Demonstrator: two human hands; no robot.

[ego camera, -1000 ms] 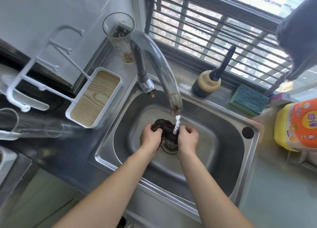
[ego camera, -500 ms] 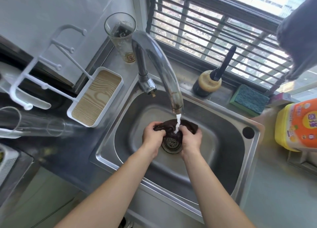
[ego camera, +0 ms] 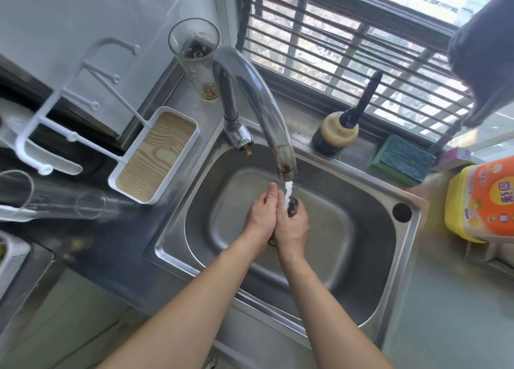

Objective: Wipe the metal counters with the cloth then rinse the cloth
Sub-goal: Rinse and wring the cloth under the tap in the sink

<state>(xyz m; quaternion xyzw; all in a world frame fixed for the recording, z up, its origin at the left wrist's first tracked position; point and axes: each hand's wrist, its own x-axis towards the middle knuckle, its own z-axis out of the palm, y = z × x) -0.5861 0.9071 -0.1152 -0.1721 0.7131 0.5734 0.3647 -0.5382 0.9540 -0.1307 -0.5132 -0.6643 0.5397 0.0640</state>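
Under the tap (ego camera: pixel 258 113), both hands (ego camera: pixel 278 218) pressed together squeezing the cloth (ego camera: pixel 292 206) mid-rinse; wiping apparently done, wringing left.

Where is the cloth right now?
In the head view the cloth is bunched between the left hand and right hand, over the middle of the sink, directly under the faucet stream.
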